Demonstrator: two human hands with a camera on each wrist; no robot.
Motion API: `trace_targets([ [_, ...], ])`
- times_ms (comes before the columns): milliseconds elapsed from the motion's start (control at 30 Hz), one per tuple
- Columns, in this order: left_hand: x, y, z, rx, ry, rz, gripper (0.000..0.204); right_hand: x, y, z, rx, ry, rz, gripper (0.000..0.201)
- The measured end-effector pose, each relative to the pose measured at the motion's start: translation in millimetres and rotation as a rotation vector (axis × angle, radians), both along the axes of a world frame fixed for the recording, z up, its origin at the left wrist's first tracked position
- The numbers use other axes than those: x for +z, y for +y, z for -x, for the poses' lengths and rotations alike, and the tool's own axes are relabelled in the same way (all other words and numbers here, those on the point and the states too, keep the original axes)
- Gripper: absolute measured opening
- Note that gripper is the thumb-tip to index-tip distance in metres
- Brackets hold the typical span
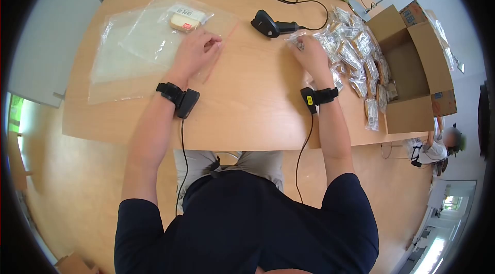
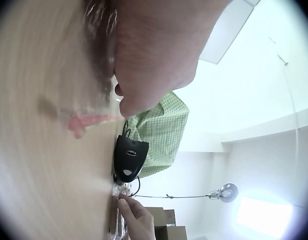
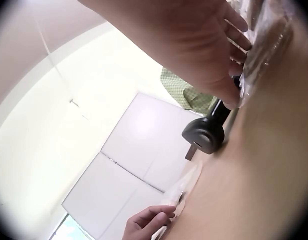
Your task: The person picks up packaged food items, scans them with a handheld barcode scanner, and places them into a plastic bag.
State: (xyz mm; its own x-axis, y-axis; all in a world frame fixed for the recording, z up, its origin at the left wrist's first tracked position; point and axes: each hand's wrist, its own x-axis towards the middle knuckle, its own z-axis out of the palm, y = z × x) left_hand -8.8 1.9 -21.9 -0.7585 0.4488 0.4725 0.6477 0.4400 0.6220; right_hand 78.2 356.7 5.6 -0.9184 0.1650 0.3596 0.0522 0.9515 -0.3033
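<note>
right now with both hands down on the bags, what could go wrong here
The right hand pinches one small clear packet at the edge of a crowded heap of packets; lifting it may drag neighbours along or push some toward the open cardboard box. The barcode scanner and its cable lie close between the hands, so a sweep could knock it. The left hand rests on thin clear bags, which may slide on the smooth table.

Large clear plastic bag [image 1: 139, 47] lies flat on worktop [image 1: 247, 103], red zip edge toward centre, a tan labelled item [image 1: 184, 21] inside near its far end; small clear packet [image 1: 298, 41] lies at edge of packet pile [image 1: 356, 57], far right
</note>
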Motion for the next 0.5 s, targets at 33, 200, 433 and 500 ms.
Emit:
trace_targets([
  [33, 2.4, 0.2, -1.1, 0.000, 0.002, 0.003, 0.019, -2.8, -3.8, -0.6, 0.040, 0.027, -0.090, 0.043],
  [200, 4.3, 1.3, -1.9, -0.100, 0.017, 0.026, 0.020, 2.0, -34.3, -5.5, 0.113, 0.012, 0.052, 0.040],
  [433, 1.6, 2.0, 0.2, -0.106, -0.012, 0.051, 0.025, -9.4, -65.8, 13.7, 0.548, 0.103, 0.200, 0.035],
  [500, 2.1, 2.7, 0.5, -0.103, 0.013, 0.057, 0.030, -4.7, -69.1, 18.7, 0.579, 0.045, 0.361, 0.032],
])
